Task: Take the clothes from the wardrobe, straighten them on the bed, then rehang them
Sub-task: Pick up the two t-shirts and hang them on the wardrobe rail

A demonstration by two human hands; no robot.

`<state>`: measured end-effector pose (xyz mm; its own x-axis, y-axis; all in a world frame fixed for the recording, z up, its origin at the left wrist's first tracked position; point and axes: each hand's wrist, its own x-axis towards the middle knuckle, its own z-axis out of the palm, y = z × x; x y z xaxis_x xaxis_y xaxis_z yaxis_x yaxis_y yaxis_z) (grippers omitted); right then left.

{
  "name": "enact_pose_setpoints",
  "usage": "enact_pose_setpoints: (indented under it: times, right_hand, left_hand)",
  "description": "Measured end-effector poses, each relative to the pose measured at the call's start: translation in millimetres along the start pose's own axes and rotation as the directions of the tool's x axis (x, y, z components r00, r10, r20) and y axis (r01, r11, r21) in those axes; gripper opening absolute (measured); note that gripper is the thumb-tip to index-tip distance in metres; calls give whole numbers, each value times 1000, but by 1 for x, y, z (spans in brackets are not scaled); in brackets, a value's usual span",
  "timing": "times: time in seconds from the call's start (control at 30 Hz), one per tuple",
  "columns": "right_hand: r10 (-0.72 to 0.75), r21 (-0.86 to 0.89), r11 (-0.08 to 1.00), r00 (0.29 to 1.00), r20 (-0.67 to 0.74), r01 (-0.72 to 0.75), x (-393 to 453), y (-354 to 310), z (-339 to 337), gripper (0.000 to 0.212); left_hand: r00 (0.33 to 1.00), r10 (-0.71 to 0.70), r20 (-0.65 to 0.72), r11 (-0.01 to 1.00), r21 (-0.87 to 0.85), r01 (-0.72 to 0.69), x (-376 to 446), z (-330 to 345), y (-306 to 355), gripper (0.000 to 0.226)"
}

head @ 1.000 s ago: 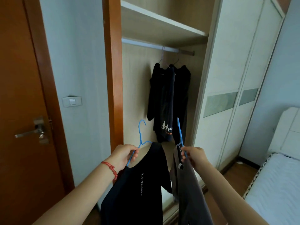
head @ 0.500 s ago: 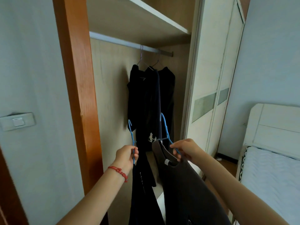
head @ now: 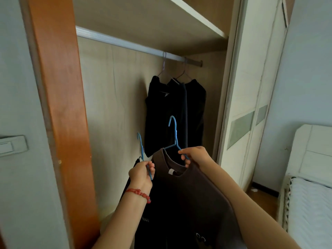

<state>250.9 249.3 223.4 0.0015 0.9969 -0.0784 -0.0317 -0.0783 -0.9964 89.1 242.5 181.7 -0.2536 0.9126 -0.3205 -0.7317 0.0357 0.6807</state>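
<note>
I stand at the open wardrobe. My left hand (head: 142, 172) grips a blue hanger (head: 142, 150) that carries a black shirt (head: 143, 220), mostly hidden behind the other garment. My right hand (head: 195, 155) grips a second blue hanger (head: 173, 133) holding a dark brown shirt (head: 190, 200), its collar facing me. Both hooks point up, well below the metal rail (head: 125, 44). Two dark garments (head: 172, 112) hang on wire hangers at the rail's right end.
An orange-brown wooden post (head: 61, 112) frames the wardrobe's left side, with a wall switch (head: 10, 145) beyond it. A shelf (head: 194, 13) sits above the rail. White sliding doors (head: 251, 97) stand to the right, and the bed (head: 310, 203) lies at far right.
I have stepped closer to the wardrobe and the view has tilted up. Both hands have raised their hangers, and the brown shirt has turned its collar toward me.
</note>
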Motion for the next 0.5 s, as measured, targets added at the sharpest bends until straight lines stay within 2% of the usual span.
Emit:
enact_pose_setpoints:
  times: [0.23,0.33,0.5]
  right_hand:
    - [-65,71,996,983,170,53,86,-42,15,13]
    - [-100,103,992,966,237,77,122,-68,16,16]
    - [-188,171,976,919,346,135,159,-121,13,18]
  left_hand:
    - [994,103,-48,979,-170,-109,54,41,19,22]
    - [979,198,-53,955,-214,-205,72,66,34,23]
    - [917,394,-65,919,0,-395,82,105,74,26]
